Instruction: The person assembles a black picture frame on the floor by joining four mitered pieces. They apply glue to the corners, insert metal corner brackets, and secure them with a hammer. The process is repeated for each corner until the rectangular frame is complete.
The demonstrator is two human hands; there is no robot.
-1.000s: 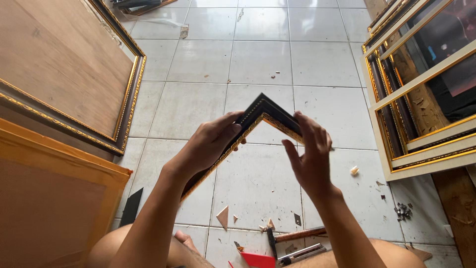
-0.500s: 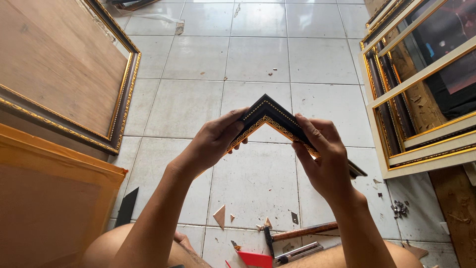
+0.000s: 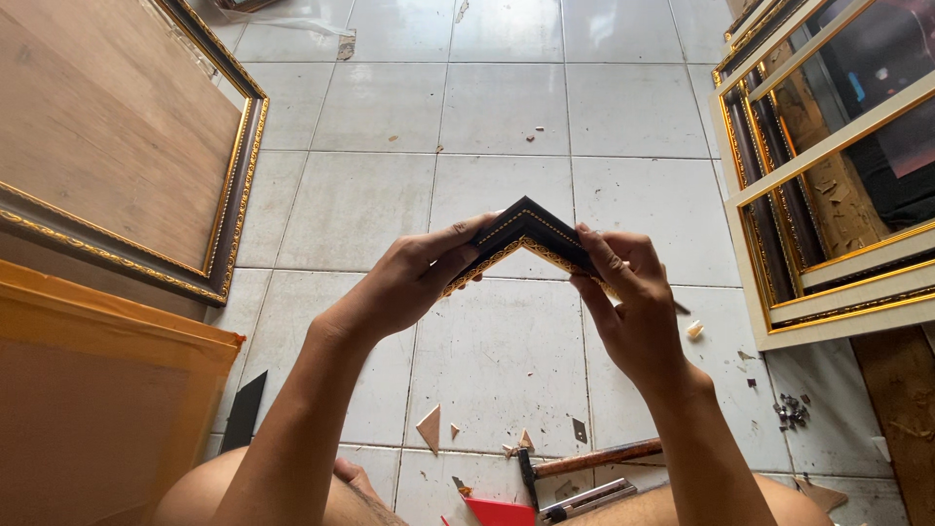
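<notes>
Two black frame mouldings with gold beading meet in a mitred corner (image 3: pixel 527 226) that points away from me, held above the tiled floor. My left hand (image 3: pixel 409 282) grips the left moulding, fingers wrapped over its outer face. On the right moulding my right hand (image 3: pixel 628 307) is closed, thumb pressing near the joint. The mouldings' lower ends are hidden behind my hands.
A large dark and gold frame with a wooden back (image 3: pixel 127 156) lies at the left, an orange panel (image 3: pixel 88 399) below it. Stacked cream and gold frames (image 3: pixel 828 195) stand at the right. A hammer (image 3: pixel 584 460), wood chips and a red item lie near my knees.
My right hand went from open beside the corner to gripping the right moulding. The corner piece has stayed at about the same place, and the view has shifted slightly.
</notes>
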